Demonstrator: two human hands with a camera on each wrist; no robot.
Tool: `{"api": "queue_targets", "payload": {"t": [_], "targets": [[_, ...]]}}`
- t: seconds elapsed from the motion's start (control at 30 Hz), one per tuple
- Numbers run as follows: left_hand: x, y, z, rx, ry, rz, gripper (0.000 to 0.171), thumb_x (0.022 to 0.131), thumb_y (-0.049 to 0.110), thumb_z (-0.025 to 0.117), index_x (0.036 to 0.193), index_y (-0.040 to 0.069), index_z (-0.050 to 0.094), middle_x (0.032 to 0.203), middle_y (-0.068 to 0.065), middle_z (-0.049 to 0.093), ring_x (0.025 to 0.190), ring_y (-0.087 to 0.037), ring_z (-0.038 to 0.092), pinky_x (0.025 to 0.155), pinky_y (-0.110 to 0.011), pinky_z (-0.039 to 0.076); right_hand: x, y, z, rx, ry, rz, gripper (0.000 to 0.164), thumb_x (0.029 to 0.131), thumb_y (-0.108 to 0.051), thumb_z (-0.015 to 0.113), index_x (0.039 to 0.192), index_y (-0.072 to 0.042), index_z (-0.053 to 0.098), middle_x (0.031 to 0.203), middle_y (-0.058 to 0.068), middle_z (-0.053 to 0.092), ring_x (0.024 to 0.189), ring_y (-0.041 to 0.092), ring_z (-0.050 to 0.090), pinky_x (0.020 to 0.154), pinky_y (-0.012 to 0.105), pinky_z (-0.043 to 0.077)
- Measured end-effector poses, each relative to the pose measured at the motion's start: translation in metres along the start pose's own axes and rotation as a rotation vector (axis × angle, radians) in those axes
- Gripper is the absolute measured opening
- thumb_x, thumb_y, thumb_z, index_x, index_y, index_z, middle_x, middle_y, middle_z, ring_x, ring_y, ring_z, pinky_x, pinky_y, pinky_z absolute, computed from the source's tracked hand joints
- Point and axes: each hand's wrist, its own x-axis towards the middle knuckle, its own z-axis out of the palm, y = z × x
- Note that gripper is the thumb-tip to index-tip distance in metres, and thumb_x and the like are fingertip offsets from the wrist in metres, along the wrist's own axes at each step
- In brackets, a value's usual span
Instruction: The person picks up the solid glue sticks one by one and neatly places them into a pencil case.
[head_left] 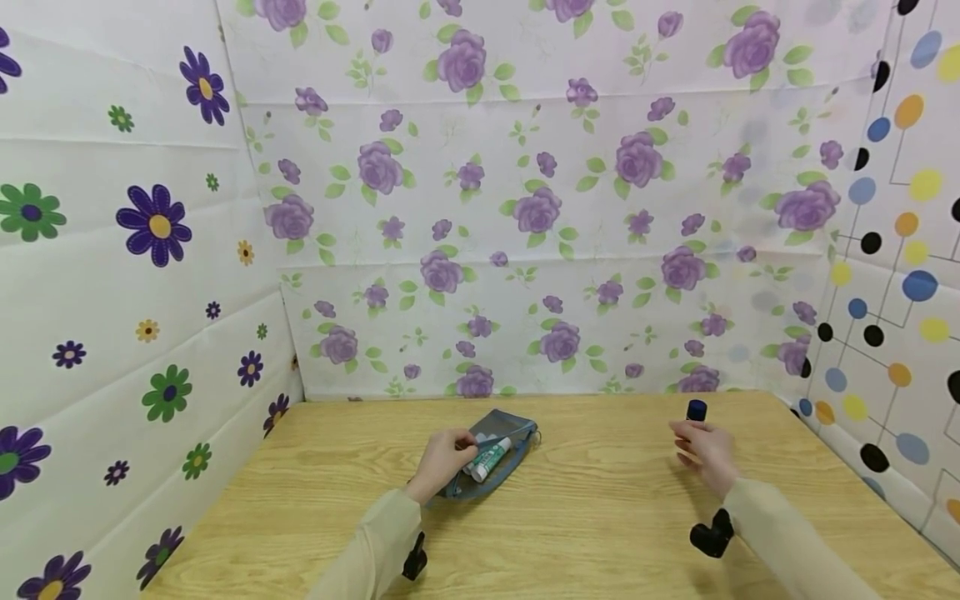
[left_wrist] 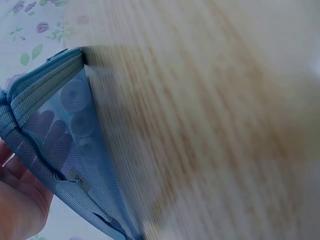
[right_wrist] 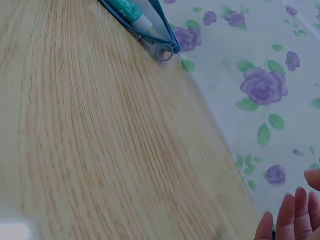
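Note:
A blue mesh zip pouch point(head_left: 498, 423) stands gaping on the table, left of centre in the head view. My left hand point(head_left: 444, 457) grips its near-left edge; in the left wrist view some fingers show through the mesh point(left_wrist: 50, 135). Inside the pouch lies a white tube with a green label point(head_left: 491, 460), with other white round-ended pieces beside it. Over at the right, my right hand point(head_left: 705, 454) is at a small cylinder with a dark blue cap point(head_left: 697, 410), its lower part hidden behind the fingers. In the right wrist view, the thumb is apart from the loosely extended fingers point(right_wrist: 286, 217).
The wood-grain table point(head_left: 585, 517) meets a rose-patterned cloth wall point(head_left: 540, 333) at the back. Patterned cloth also lines the left and right sides. A ring-shaped zip pull point(right_wrist: 164, 51) hangs at the pouch's end.

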Motion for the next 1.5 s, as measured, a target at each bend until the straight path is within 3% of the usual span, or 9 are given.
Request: {"api": "queue_targets", "payload": {"t": [0.13, 0.37, 0.5, 0.63, 0.73, 0.93, 1.17, 1.27, 1.5], "targets": [[0.0, 0.001, 0.0, -0.005, 0.003, 0.001, 0.009, 0.085, 0.005, 0.058, 0.087, 0.002, 0.066, 0.076, 0.003, 0.058, 0.064, -0.011, 0.053, 0.056, -0.028, 0.044, 0.005, 0.003, -0.006, 0.002, 0.056, -0.008, 0.041, 0.082, -0.019, 0.067, 0.114, -0.001, 0.05, 0.085, 0.002, 0.056, 0.073, 0.015, 0.055, 0.071, 0.035, 0.048], [0.001, -0.001, -0.001, -0.015, 0.006, 0.015, 0.009, 0.084, 0.005, 0.059, 0.087, 0.001, 0.066, 0.075, 0.002, 0.058, 0.063, -0.011, 0.052, 0.056, -0.029, 0.044, 0.015, 0.009, -0.019, 0.006, 0.079, -0.01, 0.023, 0.078, -0.023, 0.071, 0.094, -0.011, 0.059, 0.083, -0.001, 0.056, 0.074, 0.016, 0.057, 0.069, 0.035, 0.049], [-0.001, -0.001, -0.002, -0.028, 0.015, 0.07, 0.01, 0.084, 0.006, 0.057, 0.085, 0.001, 0.066, 0.074, 0.002, 0.058, 0.062, -0.011, 0.053, 0.055, -0.029, 0.044, 0.007, 0.003, -0.018, -0.022, 0.123, -0.016, 0.028, 0.081, -0.018, 0.068, 0.102, -0.004, 0.054, 0.084, -0.001, 0.054, 0.073, 0.017, 0.055, 0.067, 0.033, 0.048], [-0.003, 0.001, -0.003, -0.058, 0.011, 0.063, 0.011, 0.084, 0.008, 0.056, 0.085, 0.001, 0.065, 0.075, 0.002, 0.058, 0.062, -0.012, 0.052, 0.054, -0.03, 0.043, 0.005, -0.001, -0.02, -0.032, 0.145, -0.029, 0.032, 0.081, -0.017, 0.068, 0.104, -0.003, 0.05, 0.09, 0.002, 0.05, 0.078, 0.018, 0.052, 0.068, 0.033, 0.048], [-0.002, 0.002, -0.004, -0.072, 0.004, 0.026, 0.011, 0.084, 0.008, 0.056, 0.086, 0.002, 0.065, 0.075, 0.002, 0.058, 0.063, -0.013, 0.052, 0.055, -0.031, 0.043, 0.019, 0.01, -0.027, -0.005, 0.197, -0.05, 0.035, 0.078, -0.018, 0.071, 0.103, -0.008, 0.049, 0.095, 0.004, 0.047, 0.082, 0.017, 0.051, 0.065, 0.031, 0.049], [-0.002, 0.003, -0.004, -0.033, -0.001, 0.047, 0.01, 0.084, 0.005, 0.056, 0.086, 0.001, 0.065, 0.074, 0.002, 0.058, 0.061, -0.012, 0.051, 0.054, -0.03, 0.043, 0.068, 0.046, -0.046, 0.009, 0.286, -0.16, 0.046, 0.072, -0.021, 0.078, 0.105, -0.011, 0.047, 0.099, 0.007, 0.043, 0.075, 0.011, 0.051, 0.054, 0.024, 0.049], [0.0, 0.003, -0.003, 0.01, -0.008, -0.013, 0.009, 0.085, 0.005, 0.058, 0.088, 0.001, 0.066, 0.077, 0.001, 0.059, 0.063, -0.011, 0.052, 0.055, -0.028, 0.043, 0.055, 0.034, -0.041, -0.119, 0.31, -0.192, 0.058, 0.07, -0.026, 0.078, 0.114, -0.005, 0.046, 0.099, 0.007, 0.047, 0.078, 0.013, 0.05, 0.051, 0.027, 0.048], [0.0, 0.003, -0.002, 0.016, -0.004, -0.018, 0.009, 0.085, 0.004, 0.058, 0.088, 0.002, 0.066, 0.076, 0.002, 0.059, 0.063, -0.011, 0.052, 0.056, -0.029, 0.043, 0.066, 0.041, -0.044, -0.155, 0.308, -0.213, 0.062, 0.069, -0.032, 0.078, 0.117, -0.008, 0.047, 0.101, 0.003, 0.048, 0.078, 0.012, 0.051, 0.047, 0.023, 0.044], [-0.001, 0.005, -0.003, 0.01, -0.004, -0.04, 0.01, 0.086, 0.006, 0.057, 0.089, 0.002, 0.066, 0.077, 0.003, 0.058, 0.064, -0.012, 0.052, 0.057, -0.029, 0.043, 0.092, 0.06, -0.046, -0.2, 0.323, -0.292, 0.063, 0.073, -0.038, 0.073, 0.123, -0.015, 0.045, 0.111, 0.003, 0.046, 0.092, 0.014, 0.048, 0.066, 0.019, 0.044]]}}
